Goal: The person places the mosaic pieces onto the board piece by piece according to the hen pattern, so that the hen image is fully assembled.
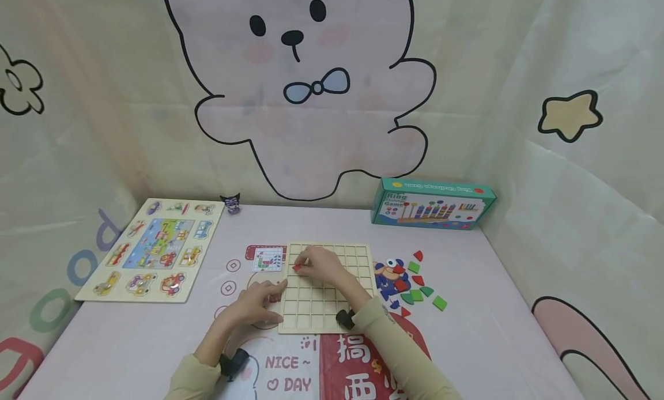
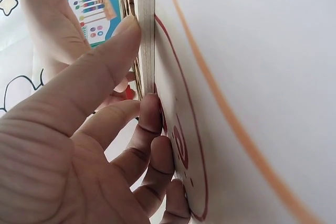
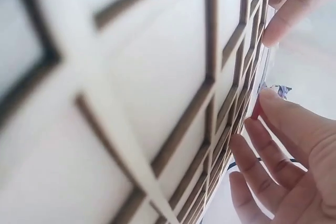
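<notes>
Item: small red flat piece [image 1: 297, 268], shape mostly hidden by fingers; loc. over upper-L part of the pale wooden rectangular board w/ raised square grid [image 1: 311, 317], ctr. of frame. Contact w/ board: can't tell.

R hand [image 1: 323, 268]: thumb & index clamped on the red piece; other fingers lightly bent. L hand [image 1: 253, 304]: thumb & index apart, tips at board's L edge.

Board: light, plain faces, brown-edged grid strips in R wrist view.

Labels: green-teal cardboard box [image 1: 433, 205], upper R, reads "Ring Challenge Game"; top-face text inverted. Pink-white counter [image 1: 498, 319] has print "NICE~ DAY", lower ctr., plus lg. white Chinese characters on red, partly behind R sleeve [image 1: 410, 354].

Count: 1 board; 1 box; 1 small white card w/ coloured grid picture [image 1: 268, 260], just L of board's upper edge; 1 small dark figurine [image 1: 231, 203], upper L; 1 cream wooden picture board [image 1: 194, 285], far L, w/ approx. 10 pics round a ctr. scene. Loose red & green flat pieces [image 1: 440, 303], R of board: approx. 5 red, 5 green.
</notes>
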Tool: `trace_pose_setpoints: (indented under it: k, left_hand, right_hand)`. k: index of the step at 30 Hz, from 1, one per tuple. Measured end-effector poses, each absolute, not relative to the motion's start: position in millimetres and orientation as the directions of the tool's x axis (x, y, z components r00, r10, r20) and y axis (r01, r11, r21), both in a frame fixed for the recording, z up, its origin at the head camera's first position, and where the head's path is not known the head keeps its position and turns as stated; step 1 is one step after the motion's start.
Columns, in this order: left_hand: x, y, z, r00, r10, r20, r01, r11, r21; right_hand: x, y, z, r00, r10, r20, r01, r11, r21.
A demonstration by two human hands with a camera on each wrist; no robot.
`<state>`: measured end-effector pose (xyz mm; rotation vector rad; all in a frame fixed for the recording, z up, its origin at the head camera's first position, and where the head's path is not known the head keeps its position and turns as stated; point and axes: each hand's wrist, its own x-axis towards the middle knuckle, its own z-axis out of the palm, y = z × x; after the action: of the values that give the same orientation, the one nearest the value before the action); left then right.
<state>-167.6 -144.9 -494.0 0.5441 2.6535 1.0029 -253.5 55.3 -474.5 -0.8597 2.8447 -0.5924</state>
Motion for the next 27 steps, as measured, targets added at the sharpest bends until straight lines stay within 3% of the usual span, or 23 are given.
trace_pose_setpoints:
  k: [19, 27]
  left_hand:
    - [-166.5, -143.8, -491.8, -0.902, 0.419, -0.102, 0.246, 0.694, 0.677]
    - [-167.2, -144.5, -493.2, -0.899, 0.426, -0.099, 0.255, 0.695, 0.672]
  right_hand:
    - [-256.5, 47.6, -475.7, -0.833, -0.553, -0.01, -0.516, 0.784, -0.346]
    - [-256.4, 46.0, -476.6, -0.86, -0.508, -0.04, -0.455, 0.801, -0.389]
